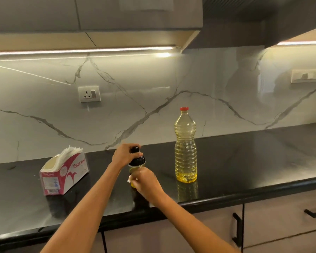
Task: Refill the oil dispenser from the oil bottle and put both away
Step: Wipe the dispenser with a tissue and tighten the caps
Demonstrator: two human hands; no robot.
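A small glass oil dispenser (pixel 137 162) with a black top stands on the black counter (pixel 244 161). My left hand (pixel 124 155) grips its black top from the left. My right hand (pixel 144 181) is wrapped round its glass body, hiding most of it; a bit of white tissue shows under the fingers. To the right, apart from both hands, a clear plastic oil bottle (pixel 185 148) with a red cap stands upright. Yellow oil fills only its bottom.
An open pink and white tissue box (pixel 64 174) lies on the counter at the left. A marble backsplash with a wall socket (pixel 89 94) rises behind. Drawer fronts with black handles (pixel 237 229) sit below the counter edge.
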